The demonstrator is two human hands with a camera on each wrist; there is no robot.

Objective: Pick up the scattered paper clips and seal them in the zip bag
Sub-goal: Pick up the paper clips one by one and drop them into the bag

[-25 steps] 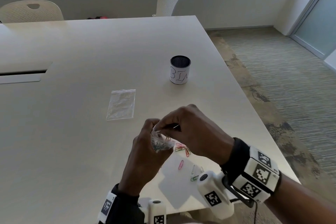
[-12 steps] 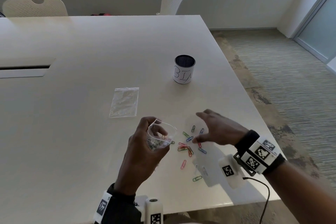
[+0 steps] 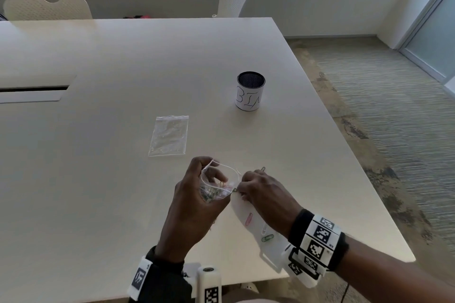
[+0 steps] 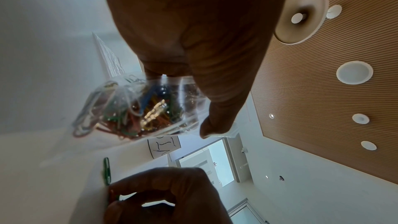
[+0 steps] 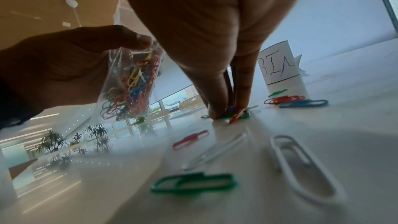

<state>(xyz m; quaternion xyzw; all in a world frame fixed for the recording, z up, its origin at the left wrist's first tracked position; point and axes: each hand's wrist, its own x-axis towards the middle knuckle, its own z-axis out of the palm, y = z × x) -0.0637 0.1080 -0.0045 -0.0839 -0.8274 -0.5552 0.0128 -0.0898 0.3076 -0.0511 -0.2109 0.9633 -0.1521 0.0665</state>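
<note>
My left hand holds a clear zip bag upright just above the table, mouth open, thumb on its rim. Many coloured paper clips fill the bag's bottom. Right beside the bag, my right hand points its fingertips down at the table and pinches a small bunch of clips. Loose clips lie on the table under and around that hand: a pink one, a white one, a green one, red and blue ones, and a green one beyond the knuckles.
A second, flat zip bag lies on the table behind my hands. A mesh cup labelled BIN stands further back right. The table's right edge runs close to my right arm. Two chairs stand at the far side.
My right hand left the bag mouth, spread over the scattered clips, and now pinches a bunch of them beside the bag. My left hand keeps holding the open bag in about the same place.
</note>
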